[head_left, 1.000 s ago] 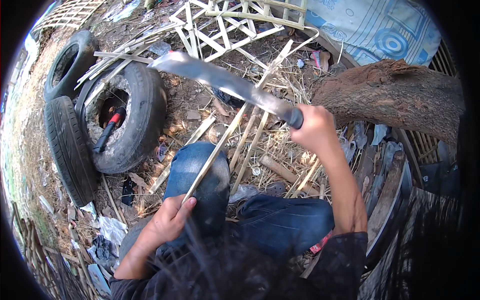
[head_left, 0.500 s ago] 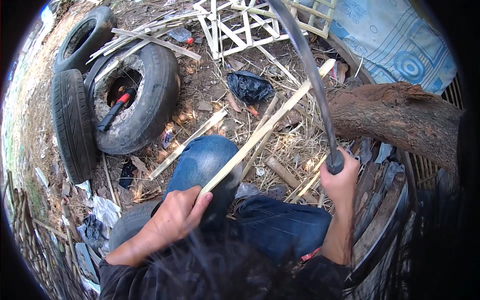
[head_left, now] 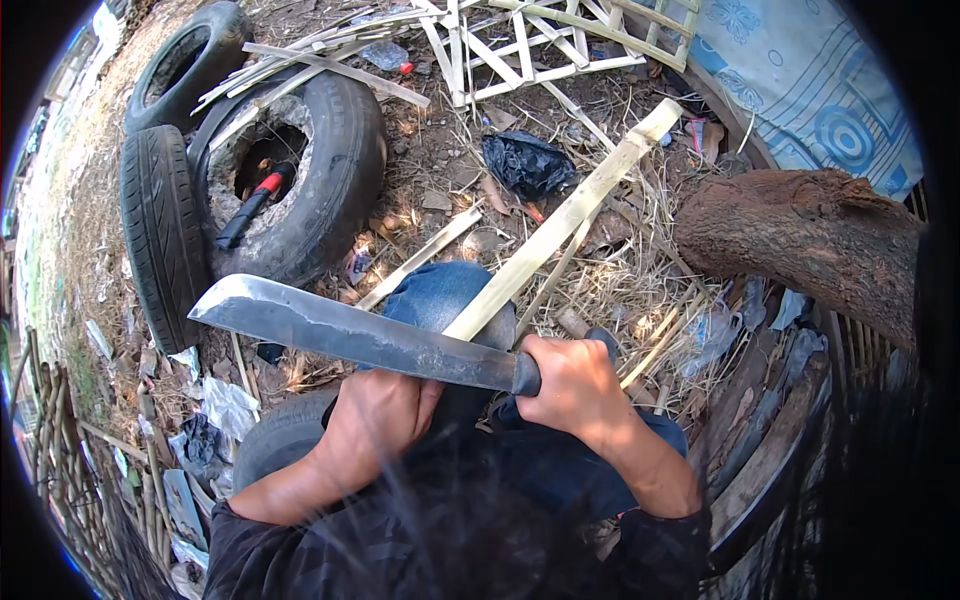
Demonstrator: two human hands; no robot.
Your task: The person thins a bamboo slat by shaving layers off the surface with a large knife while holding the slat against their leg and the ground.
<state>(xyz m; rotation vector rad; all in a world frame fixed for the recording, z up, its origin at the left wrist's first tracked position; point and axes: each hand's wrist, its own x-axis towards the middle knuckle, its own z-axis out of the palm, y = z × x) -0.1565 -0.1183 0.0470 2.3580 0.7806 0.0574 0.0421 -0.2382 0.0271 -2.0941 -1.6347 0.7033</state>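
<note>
My right hand [head_left: 572, 393] is closed around the dark handle of a machete [head_left: 350, 335]. Its broad blade reaches leftward across my lap, tip at the left near the tyres. Under the blade runs a pale split bamboo strip [head_left: 570, 225], slanting up and away to the right over my jeans-covered knee [head_left: 440, 295]. My left hand [head_left: 378, 412] is closed on the strip's near end, just below the blade, which hides part of the grip. The blade crosses the strip close to my left thumb; whether it touches the strip I cannot tell.
Old tyres [head_left: 345, 170] lie at the left, one with a red-and-black handled tool [head_left: 257, 205] on it. Bamboo strips and a lattice [head_left: 530, 55] lie at the back. A black plastic bag [head_left: 525, 163] rests ahead; a thick log [head_left: 800, 235] and blue patterned cloth [head_left: 800, 80] are at the right.
The machete has swung down from upright at the right to lie across the strip, pointing left. My right hand has moved left toward my left hand. The strip shows its wider face.
</note>
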